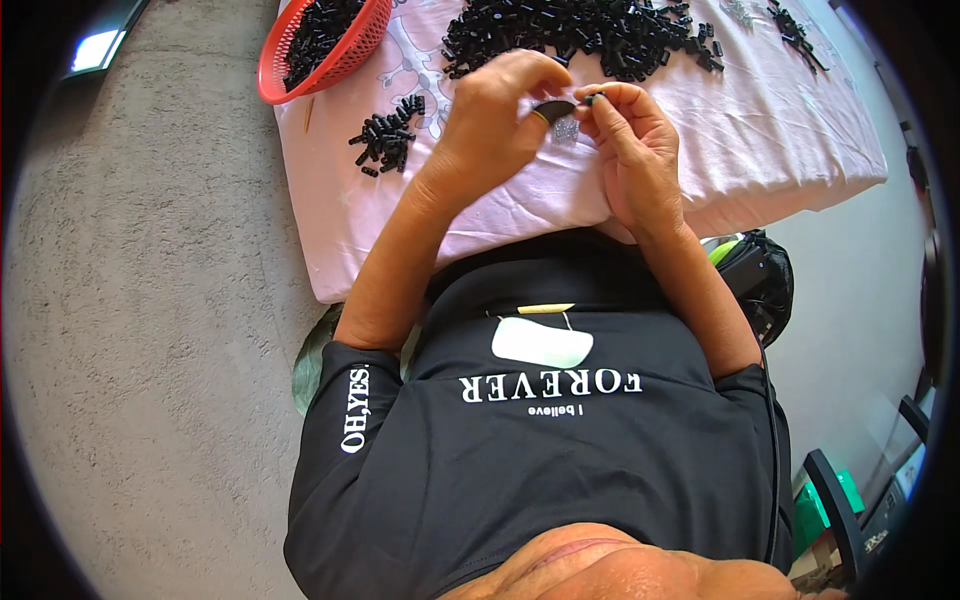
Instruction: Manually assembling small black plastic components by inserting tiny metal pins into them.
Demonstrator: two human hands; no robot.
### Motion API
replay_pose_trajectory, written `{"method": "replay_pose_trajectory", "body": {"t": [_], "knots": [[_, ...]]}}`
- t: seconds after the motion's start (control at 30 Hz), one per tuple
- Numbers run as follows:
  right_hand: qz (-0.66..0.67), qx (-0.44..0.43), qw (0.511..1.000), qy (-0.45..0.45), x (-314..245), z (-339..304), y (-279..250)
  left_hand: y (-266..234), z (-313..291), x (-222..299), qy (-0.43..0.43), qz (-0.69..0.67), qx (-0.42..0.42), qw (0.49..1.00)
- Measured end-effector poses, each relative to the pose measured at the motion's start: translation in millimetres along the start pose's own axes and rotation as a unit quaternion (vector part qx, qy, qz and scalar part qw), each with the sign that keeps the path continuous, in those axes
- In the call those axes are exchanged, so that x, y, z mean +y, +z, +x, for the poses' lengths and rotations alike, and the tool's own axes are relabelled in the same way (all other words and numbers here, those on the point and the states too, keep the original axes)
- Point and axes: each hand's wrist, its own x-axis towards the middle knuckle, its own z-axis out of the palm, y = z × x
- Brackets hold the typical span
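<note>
My right hand (638, 150) pinches a small black part (594, 99) between thumb and fingertips, above the pink cloth. Close beside it, my left hand (490, 120) has its fingers bent, with a gap between index finger and thumb. A black sleeve-like cover (554, 110) with a yellow edge sits around the left thumb. Whether the thumb touches the black part is too small to tell. Below the hands lies a little heap of clear, shiny pieces (565, 131). Left of my left wrist is a small pile of short black cylindrical parts (385, 138).
A large heap of black parts (585, 38) covers the far side of the cloth-covered table (350, 215). A red basket (328, 68) of similar parts stands at the far left. More clear pieces (738, 12) and black strips (795, 38) lie far right. A black bag (765, 280) is beside me.
</note>
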Motion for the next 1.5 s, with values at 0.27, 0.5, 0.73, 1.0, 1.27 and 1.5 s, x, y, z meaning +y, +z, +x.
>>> {"method": "replay_pose_trajectory", "body": {"t": [0.27, 0.5, 0.73, 1.0, 1.27, 1.5], "knots": [[0.060, -0.005, 0.998, 0.023, -1.0, 1.0, -3.2, -11.8, -9.1, -48.2, -0.089, 0.141, -0.003, 0.986], [0.056, -0.006, 0.998, 0.036, -3.8, 0.2, 0.3, 5.4, -6.7, -54.9, -0.044, 0.209, -0.013, 0.977], [0.053, -0.015, 0.997, 0.047, -5.5, 0.1, -0.9, 7.6, -7.6, -53.5, -0.020, 0.235, -0.018, 0.972], [0.039, -0.027, 0.998, 0.028, -2.7, 0.1, -2.8, 9.9, -10.0, -55.9, -0.028, 0.212, -0.013, 0.977], [0.054, -0.028, 0.998, 0.029, -5.0, -1.0, -1.0, -13.6, -12.1, -45.1, -0.039, 0.196, 0.004, 0.980], [0.055, -0.026, 0.997, 0.042, -5.8, -0.8, -0.2, -36.1, -23.3, -47.0, -0.188, 0.022, 0.031, 0.981]]}}
